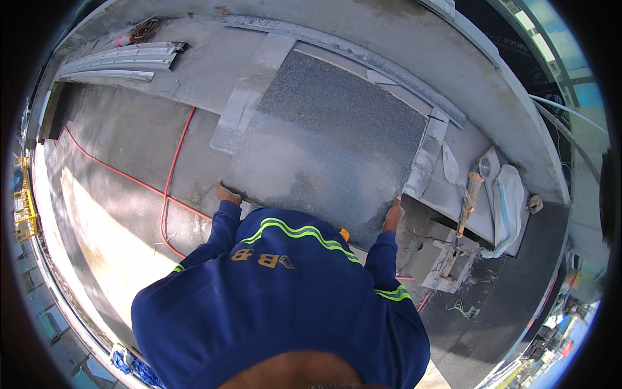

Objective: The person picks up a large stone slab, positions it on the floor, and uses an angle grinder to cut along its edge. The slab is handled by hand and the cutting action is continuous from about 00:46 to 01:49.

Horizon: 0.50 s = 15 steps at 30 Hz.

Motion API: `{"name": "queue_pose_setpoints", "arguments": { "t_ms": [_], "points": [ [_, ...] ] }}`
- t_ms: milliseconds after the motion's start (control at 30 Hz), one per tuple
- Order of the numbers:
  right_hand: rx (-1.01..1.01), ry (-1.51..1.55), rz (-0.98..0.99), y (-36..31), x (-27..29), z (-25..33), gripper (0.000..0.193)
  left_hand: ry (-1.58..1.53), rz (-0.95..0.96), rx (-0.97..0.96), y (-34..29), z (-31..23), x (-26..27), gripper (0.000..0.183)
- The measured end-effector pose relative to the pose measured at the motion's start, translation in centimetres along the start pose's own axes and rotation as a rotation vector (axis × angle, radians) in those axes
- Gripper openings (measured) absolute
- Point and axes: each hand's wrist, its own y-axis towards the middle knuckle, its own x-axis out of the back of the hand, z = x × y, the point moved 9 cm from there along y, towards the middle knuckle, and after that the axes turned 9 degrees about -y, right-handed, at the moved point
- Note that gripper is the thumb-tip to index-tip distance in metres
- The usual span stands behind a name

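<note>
A large grey speckled stone slab (pixel 324 142) lies flat-looking in front of my body, its near part paler and dusty. My left hand (pixel 227 193) grips its near left corner, the fingers partly hidden against the edge. At the near right edge, my right hand (pixel 394 212) holds the slab with the thumb on top and the other fingers mostly out of sight. Under the slab's left and right sides show pale strips (pixel 249 97). Whether the slab rests fully on them or is partly lifted, I cannot tell.
A red hose (pixel 173 155) crosses the floor at left. Metal profiles (pixel 120 61) lie far left, and a long bar (pixel 350 55) runs along the far wall. To the right are an orange-handled power tool (pixel 471 194), a white sack (pixel 507 201) and a dusty opening (pixel 453 266).
</note>
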Motion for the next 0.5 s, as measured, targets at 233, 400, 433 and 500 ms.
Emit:
{"name": "queue_pose_setpoints", "arguments": {
  "t_ms": [233, 400, 433, 500],
  "points": [
    [-0.01, -0.26, -0.047, 0.8, 1.4, 0.3, 0.075, 0.065, -0.054, -0.033, 0.6, 0.6, 1.5, 0.057],
    [-0.011, -0.293, -0.053, 0.4, 2.8, 1.9, 0.072, 0.08, -0.025, -0.015, -0.5, 2.4, 0.3, 0.059],
    [-0.032, -0.324, -0.038, -0.1, 2.2, 2.8, 0.072, 0.14, 0.003, -0.041, 0.0, 1.9, 0.5, 0.059],
    [-0.023, -0.437, -0.074, -1.8, 2.2, 3.9, 0.073, 0.151, 0.009, -0.042, 0.6, 0.9, 1.0, 0.059]
  ]
}}
